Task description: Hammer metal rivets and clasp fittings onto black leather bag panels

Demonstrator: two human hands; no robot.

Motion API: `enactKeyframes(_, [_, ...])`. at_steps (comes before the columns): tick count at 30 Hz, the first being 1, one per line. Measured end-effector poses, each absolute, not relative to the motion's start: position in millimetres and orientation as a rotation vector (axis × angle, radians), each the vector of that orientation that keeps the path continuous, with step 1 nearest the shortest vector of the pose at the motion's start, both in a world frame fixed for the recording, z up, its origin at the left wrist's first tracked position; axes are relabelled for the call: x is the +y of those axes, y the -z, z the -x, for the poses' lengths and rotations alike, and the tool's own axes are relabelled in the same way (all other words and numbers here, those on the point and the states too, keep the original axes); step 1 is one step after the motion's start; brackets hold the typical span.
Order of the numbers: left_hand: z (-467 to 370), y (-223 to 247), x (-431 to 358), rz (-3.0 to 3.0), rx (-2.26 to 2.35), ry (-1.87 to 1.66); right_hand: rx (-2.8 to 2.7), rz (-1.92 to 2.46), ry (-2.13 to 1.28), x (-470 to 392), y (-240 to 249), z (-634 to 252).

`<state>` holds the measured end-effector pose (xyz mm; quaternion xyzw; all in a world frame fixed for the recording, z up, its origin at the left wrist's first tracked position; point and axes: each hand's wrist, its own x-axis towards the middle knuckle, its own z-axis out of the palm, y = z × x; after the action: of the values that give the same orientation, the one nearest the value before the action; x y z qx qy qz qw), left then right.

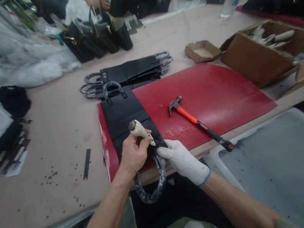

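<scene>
In my bare left hand (133, 155) is a hand punch (140, 129) wrapped in white tape, its round metal head pointing up and its lower end near the edge of a black bag panel (125, 112). My right hand (183, 160), in a white glove with a blue cuff, pinches the panel close to the base of a plastic-wrapped handle (153, 196). That handle hangs over the table's front edge. Under the panel lies a red mat (209, 92). A claw hammer (189, 116) with an orange and black handle rests on the mat, right of my hands.
More black bag panels (130, 70) with wrapped handles lie behind the mat. An open cardboard box (259, 55) and a small cardboard tray (202, 51) stand to the right. A black strip (87, 163) and small black bits are at left. A co-worker's hand (104, 2) shows beyond finished bags (95, 39).
</scene>
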<state>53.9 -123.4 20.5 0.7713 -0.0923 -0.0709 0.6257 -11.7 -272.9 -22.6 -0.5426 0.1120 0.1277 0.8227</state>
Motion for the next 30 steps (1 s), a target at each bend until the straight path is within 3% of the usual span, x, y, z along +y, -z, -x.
enactKeyframes(11, [-54,34,-121,-1.861,-0.278,0.108,0.370,1.244,-0.294,-269,29,28])
enactKeyframes(21, [-41,37,-121,-1.941,-0.394,0.026,0.385,1.463,-0.431,-290,16,61])
enactKeyframes(30, [-41,31,-126,-1.963,-0.408,-0.006,0.453,2.460,0.287,-389,0,52])
